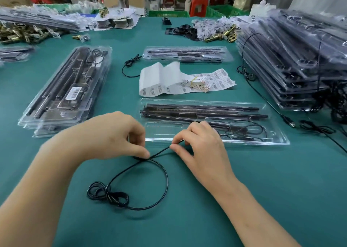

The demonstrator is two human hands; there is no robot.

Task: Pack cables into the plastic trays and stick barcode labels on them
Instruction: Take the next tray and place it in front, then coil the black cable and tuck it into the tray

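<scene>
A thin black cable (166, 179) lies in a loop on the green table in front of me, with a small coiled bundle at its near left end. My left hand (112, 132) pinches the cable where the loop crosses. A short way to the right, my right hand (201, 143) pinches the same cable. Just behind my hands lies an open clear plastic tray (277, 141) holding dark rods and another cable. A strip of barcode labels (165, 81) lies behind that tray.
A stack of labelled, filled trays (62, 93) sits at the left and a tall stack of trays (296, 59) at the right. Another filled tray (187, 54) lies farther back. Loose cables (129, 66) lie on the table, with brass hardware (20, 34) at the back.
</scene>
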